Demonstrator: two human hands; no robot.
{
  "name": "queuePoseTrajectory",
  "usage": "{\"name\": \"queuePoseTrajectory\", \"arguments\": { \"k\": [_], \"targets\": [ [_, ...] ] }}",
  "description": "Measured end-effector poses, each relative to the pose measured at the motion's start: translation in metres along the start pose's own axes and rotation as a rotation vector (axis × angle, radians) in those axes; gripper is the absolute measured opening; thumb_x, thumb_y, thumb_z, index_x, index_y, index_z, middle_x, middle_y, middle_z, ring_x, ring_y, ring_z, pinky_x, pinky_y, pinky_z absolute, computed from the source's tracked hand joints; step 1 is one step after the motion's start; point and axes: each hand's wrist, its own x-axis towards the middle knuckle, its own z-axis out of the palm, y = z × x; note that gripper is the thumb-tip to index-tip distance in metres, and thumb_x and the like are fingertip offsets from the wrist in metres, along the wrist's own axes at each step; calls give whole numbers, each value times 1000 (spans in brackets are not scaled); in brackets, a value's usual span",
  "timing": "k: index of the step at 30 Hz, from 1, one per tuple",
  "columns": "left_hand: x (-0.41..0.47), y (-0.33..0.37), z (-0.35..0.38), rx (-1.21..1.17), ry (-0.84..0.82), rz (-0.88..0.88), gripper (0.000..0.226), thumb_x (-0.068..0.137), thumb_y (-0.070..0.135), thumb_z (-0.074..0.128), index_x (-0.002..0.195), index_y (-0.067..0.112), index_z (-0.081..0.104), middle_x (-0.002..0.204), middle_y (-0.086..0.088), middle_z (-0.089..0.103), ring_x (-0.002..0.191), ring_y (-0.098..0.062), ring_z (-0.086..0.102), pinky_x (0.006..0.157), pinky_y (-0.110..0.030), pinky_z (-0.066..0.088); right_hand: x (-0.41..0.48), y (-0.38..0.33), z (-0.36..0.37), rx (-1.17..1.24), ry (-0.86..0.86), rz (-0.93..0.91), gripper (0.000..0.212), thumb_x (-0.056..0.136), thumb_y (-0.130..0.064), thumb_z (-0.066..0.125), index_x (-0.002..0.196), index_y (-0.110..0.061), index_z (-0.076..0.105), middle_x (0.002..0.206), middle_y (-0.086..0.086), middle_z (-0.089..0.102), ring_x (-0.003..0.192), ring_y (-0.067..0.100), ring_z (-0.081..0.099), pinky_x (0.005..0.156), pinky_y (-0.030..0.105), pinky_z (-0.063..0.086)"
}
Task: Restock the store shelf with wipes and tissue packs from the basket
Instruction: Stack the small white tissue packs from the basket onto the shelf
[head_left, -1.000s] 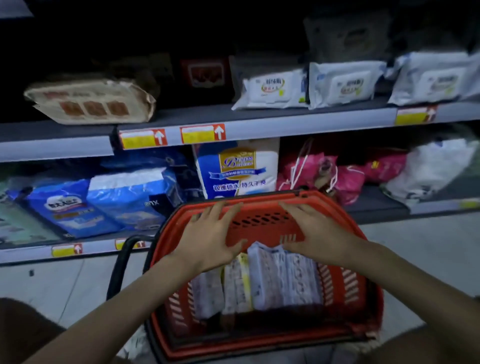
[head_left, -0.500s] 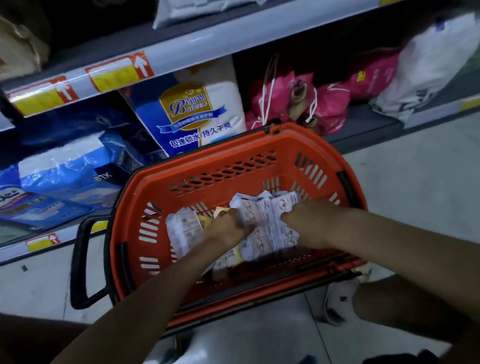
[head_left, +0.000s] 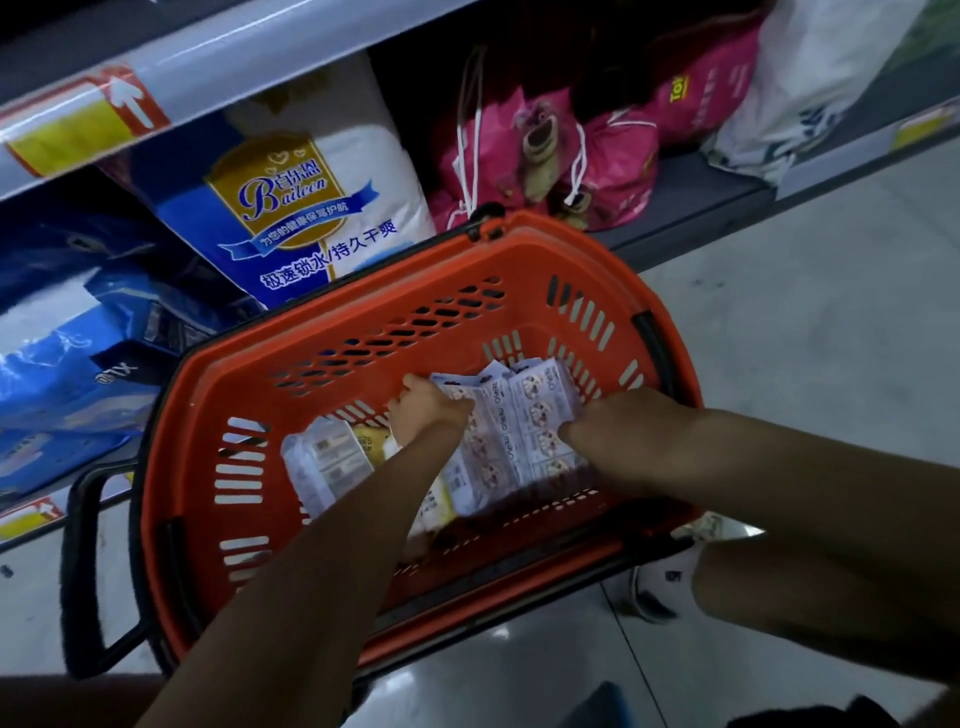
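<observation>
Far left, blue packs (head_left: 62, 364) lie on the lower shelf (head_left: 691, 187), under a rail with a red-yellow price tag (head_left: 83, 119). Next right, a white-and-blue Baileen pack (head_left: 291, 208) stands upright, just behind the basket. The orange basket (head_left: 208, 415) sits on the floor (head_left: 805, 312) in front of the shelf, its black handle (head_left: 83, 571) folded out to the left. Inside, at the left, a small white wipes pack (head_left: 327, 462) lies tilted, with yellow packs partly hidden under the forearm. The left hand (head_left: 428, 415) curls round the left edge of the tissue pack (head_left: 519, 431), thumb up top. The tissue pack is mid-basket, printed face up, between both hands. The right hand (head_left: 618, 431) grips its right edge, thumb pressed on the face, the other fingers hidden. Behind, pink drawstring bags (head_left: 519, 145) sit on the shelf, with a white bag (head_left: 810, 78) far right. A white shoe (head_left: 660, 587) shows just beside the basket's near right corner.
</observation>
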Motion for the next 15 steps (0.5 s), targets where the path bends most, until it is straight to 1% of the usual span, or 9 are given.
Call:
{"name": "queuePoseTrajectory", "arguments": {
  "k": [2,4,6,8,10,12,13,14,15],
  "targets": [
    [2,-1,3,-41,30,-34,87,82,45,82,143,3,35,140,-16,60,140,-40,43,109,-48,44,-1,1,-1,23,11,2,36,103,-25,51,137,-18,55,131,9,60,118,31,60,76,35,42],
    [-1,-2,9,-188,80,-90,73,77,39,87,124,12,38,129,-16,64,128,-40,53,104,-49,49,-1,2,-3,32,10,7,37,103,-25,50,139,-17,54,133,10,60,120,31,60,82,36,48],
    [-7,0,13,-334,124,-145,71,72,34,89,108,20,29,116,-12,65,117,-39,58,97,-51,53,-1,1,-4,36,7,16,37,102,-22,51,138,-16,56,131,10,61,119,32,61,88,39,52],
    [-10,2,13,-359,120,-165,70,72,31,89,109,20,30,115,-11,62,119,-38,58,98,-51,53,1,0,-5,33,10,25,34,100,-18,52,134,-17,58,128,9,62,116,31,62,84,38,53],
    [-8,3,7,-343,27,-173,70,71,31,91,118,11,43,120,-12,65,115,-36,63,98,-49,55,2,-1,-6,24,1,30,32,100,-17,52,131,-17,58,126,8,63,114,29,63,76,34,48],
    [-5,0,-4,-408,-120,-159,61,71,26,94,115,0,60,110,-15,73,93,-32,71,88,-46,61,2,-3,-10,12,-8,33,31,100,-18,53,130,-18,58,125,7,62,113,28,63,72,32,42],
    [-4,-2,-11,-421,-184,-153,57,73,24,95,112,-4,64,104,-17,74,87,-31,72,85,-44,62,2,-3,-12,11,-11,35,31,99,-18,54,130,-19,57,125,7,62,113,28,62,72,32,41],
    [-2,-6,-17,-423,-247,-143,57,73,22,95,110,-8,64,104,-20,74,90,-33,72,84,-42,62,2,-4,-13,12,-17,34,31,99,-20,54,131,-19,56,125,6,61,113,28,62,72,31,41],
    [-3,-10,-24,-420,-299,-136,65,74,22,95,118,-13,63,112,-24,73,100,-36,72,84,-41,61,2,-5,-15,13,-28,32,31,99,-21,55,131,-19,55,125,6,61,113,28,62,72,32,42]
  ]
}}
